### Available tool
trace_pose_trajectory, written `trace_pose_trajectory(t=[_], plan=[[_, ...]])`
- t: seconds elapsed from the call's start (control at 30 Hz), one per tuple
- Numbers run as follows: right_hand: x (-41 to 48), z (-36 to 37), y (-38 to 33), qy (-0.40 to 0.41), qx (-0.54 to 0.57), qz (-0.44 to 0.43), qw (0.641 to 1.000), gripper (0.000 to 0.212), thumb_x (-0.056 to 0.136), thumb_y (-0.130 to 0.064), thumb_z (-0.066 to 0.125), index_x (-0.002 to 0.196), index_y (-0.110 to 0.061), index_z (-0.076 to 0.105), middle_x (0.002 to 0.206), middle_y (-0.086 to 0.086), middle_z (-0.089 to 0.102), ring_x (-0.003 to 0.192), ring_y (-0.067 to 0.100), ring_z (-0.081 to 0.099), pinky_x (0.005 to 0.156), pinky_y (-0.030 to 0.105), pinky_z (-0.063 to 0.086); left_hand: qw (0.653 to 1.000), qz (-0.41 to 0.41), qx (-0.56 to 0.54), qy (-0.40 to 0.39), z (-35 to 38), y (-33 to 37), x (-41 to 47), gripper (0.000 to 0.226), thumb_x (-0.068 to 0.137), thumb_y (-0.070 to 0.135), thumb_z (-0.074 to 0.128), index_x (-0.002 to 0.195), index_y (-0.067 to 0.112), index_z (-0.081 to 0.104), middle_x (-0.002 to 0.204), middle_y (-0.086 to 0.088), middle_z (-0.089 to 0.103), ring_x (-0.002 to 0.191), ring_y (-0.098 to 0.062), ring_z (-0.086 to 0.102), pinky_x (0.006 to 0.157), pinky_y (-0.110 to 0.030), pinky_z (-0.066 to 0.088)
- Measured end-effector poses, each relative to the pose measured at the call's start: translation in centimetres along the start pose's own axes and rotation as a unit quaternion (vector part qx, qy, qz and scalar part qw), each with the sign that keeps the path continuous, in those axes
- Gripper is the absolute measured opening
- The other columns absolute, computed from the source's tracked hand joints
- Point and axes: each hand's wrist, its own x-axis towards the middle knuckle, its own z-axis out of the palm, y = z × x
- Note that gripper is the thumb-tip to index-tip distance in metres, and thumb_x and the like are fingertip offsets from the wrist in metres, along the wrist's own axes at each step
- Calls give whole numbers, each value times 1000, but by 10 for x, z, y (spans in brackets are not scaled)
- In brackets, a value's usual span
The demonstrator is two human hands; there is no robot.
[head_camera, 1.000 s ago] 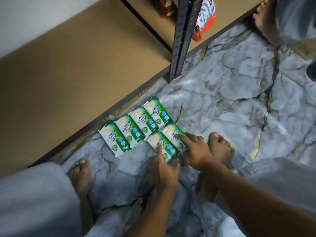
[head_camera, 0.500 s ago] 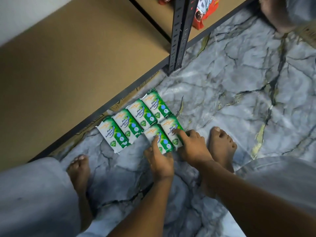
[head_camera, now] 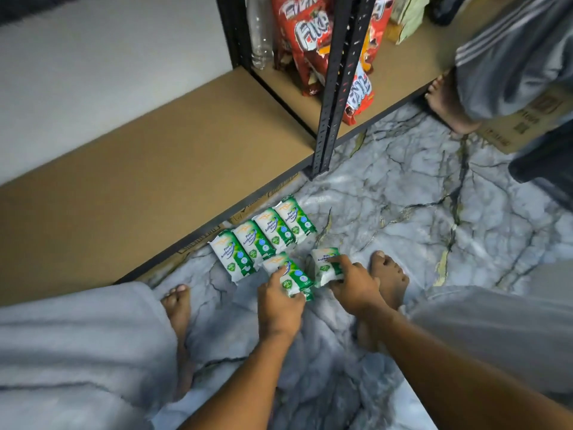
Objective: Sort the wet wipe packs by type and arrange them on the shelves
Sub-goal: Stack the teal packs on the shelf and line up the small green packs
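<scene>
Head view: six wipe packs (head_camera: 266, 237), green and white, "Pine Antibacterial" print. Four sit in a row on the marble floor (head_camera: 403, 212) by the shelf (head_camera: 155, 169), at 11 o'clock from the hands. The left hand (head_camera: 279, 302) grips one, the right hand (head_camera: 356, 287) another.

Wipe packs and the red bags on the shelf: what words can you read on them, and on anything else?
"Pine Antibacterial" on each of the green wipe packs; the word under it looks like "Wipes", and the small print is too blurred to read.
"FIKA", perhaps, in big white letters on the red snack bags; I am not sure of the letters.
The print on the cardboard box is too blurred to read.
</scene>
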Motion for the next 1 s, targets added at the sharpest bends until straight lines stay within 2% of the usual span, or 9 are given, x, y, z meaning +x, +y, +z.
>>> trace_pose_trajectory(t=[0.1,0.23,0.33,0.47,0.6,0.7,0.77,0.9,1.0], plan=[[-29,-22,-21,46,19,-15,999,50,87,-37,60,134,-37,43,123,4,59,116,29,55,93,45,40,999,45,-31,6,-30,31,-17,64,70,7,77,129,28,61,107,1,68,88,-7,67,75,-15,53],[-64,-65,-61,125,71,-68,987,45,91,-36,61,133,-37,44,119,2,58,112,30,56,82,37,37,988,141,-55,14,-80,86,-38,67,71,12,73,132,36,58,101,2,66,75,-5,65,61,-12,47],[-92,-95,-98,217,138,-136,957,46,87,-33,65,129,-38,48,114,4,63,104,29,61,90,48,44,970,229,-66,46,-124,132,-53,71,69,13,72,130,45,55,98,-3,67,75,-10,64,63,-14,48],[-135,-137,-155,309,183,-218,908,45,87,-31,65,123,-48,44,118,1,62,107,27,60,96,55,42,934,333,-66,115,-191,192,-84,76,68,19,74,134,50,51,101,2,66,78,-7,64,72,-25,55],[-172,-178,-215,345,211,-306,862,45,89,-32,65,126,-48,45,123,-7,59,113,19,55,101,55,39,890,402,-62,204,-267,244,-120,72,73,14,79,135,39,55,100,7,57,80,-4,59,71,-15,49],[-191,-197,-268,355,206,-370,834,49,88,-28,67,127,-48,44,123,-7,59,114,18,56,100,54,38,878,416,-52,230,-320,264,-132,69,76,16,78,136,38,54,92,8,63,78,-5,61,63,-15,50],[-195,-204,-302,341,197,-402,827,52,85,-26,68,127,-48,45,116,-4,58,112,22,56,98,57,40,879,410,-43,239,-352,268,-130,70,77,19,78,138,40,52,87,2,69,72,-13,64,62,-27,54],[-189,-211,-361,276,131,-428,851,53,84,-21,62,128,-44,45,121,-1,62,111,26,57,100,50,39,897,358,-51,254,-403,260,-114,73,75,24,77,137,47,48,98,-7,70,81,-24,68,68,-47,59],[-176,-206,-394,231,62,-425,873,48,88,-26,59,128,-45,41,123,-4,60,109,26,56,92,40,26,911,308,-40,270,-429,253,-102,70,74,19,77,136,42,53,98,-8,69,80,-23,68,68,-45,59]])
